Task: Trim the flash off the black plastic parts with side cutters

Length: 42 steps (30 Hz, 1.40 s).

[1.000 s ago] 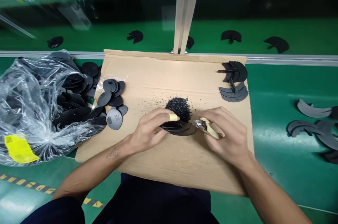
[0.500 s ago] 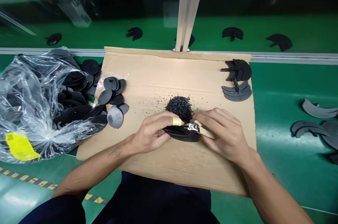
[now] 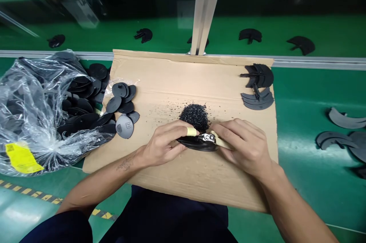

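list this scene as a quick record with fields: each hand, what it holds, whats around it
left hand: grips black plastic part by its left end, yellow finger cot on one finger
right hand: holds cutter, metal head on the part
under hands: cardboard sheet
behind part: pile of black trimmings
left side: clear bag of black discs, loose discs beside it
cardboard's far right corner: stacked curved pieces
beyond: green belt with spaced black pieces

Left hand (image 3: 162,145) curled, right hand (image 3: 246,147) seemingly clenched, close together, palms down
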Motion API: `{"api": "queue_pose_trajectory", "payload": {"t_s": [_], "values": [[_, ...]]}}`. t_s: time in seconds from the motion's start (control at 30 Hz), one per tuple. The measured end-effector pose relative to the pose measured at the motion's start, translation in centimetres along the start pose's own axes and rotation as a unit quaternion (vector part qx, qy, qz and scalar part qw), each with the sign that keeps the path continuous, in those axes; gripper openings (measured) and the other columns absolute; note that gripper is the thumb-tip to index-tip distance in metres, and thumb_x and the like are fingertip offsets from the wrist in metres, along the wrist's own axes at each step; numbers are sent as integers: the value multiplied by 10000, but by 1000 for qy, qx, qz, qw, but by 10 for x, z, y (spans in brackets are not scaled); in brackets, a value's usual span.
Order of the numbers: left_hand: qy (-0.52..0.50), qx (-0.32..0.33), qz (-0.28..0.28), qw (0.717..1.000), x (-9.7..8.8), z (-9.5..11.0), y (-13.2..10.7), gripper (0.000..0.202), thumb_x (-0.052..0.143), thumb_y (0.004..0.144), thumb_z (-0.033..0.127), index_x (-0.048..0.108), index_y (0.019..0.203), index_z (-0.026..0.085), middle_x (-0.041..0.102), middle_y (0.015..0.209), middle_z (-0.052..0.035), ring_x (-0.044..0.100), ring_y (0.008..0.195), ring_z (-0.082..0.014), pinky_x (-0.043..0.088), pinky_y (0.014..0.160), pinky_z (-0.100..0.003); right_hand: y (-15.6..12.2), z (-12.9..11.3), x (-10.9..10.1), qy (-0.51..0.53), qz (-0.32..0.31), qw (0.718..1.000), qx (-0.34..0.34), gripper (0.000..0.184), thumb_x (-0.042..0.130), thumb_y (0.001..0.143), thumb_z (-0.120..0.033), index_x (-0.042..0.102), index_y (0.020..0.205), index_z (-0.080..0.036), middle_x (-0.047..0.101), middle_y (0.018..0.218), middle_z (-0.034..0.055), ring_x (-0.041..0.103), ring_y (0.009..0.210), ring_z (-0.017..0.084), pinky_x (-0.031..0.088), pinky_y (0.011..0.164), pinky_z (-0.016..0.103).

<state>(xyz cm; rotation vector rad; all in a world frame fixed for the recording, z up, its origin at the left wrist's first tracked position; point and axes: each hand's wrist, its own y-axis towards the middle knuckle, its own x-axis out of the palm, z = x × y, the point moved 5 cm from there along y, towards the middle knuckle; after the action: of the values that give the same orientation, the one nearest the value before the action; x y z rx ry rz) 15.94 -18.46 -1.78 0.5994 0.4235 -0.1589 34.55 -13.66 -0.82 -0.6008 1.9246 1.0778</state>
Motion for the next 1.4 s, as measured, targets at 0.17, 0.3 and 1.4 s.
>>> {"api": "queue_pose_trajectory", "payload": {"t_s": [0.17,0.3,1.4], "values": [[-1,8,3,1000,1,1,0,216,601,913,62,642,1120,108,703,998,-114,675,929,-146,585,788,-244,-1,-3,-2,-45,5,999,-5,124,628,937,-142,660,1051,-178,741,877,44,621,692,139,453,627,283],[6,12,1,1000,1,1,-2,202,603,904,41,648,1098,78,703,1001,-131,675,936,-145,582,804,-236,-1,-7,-3,-78,13,997,-10,146,633,916,-93,665,1027,-181,739,838,19,606,648,122,438,601,279],[54,-32,-203,977,-18,5,35,166,614,925,117,620,1031,244,673,843,24,670,727,-133,581,645,-229,2,-8,-8,169,101,979,-53,236,536,886,-58,603,1029,-233,700,873,59,686,741,188,552,639,285]]}}
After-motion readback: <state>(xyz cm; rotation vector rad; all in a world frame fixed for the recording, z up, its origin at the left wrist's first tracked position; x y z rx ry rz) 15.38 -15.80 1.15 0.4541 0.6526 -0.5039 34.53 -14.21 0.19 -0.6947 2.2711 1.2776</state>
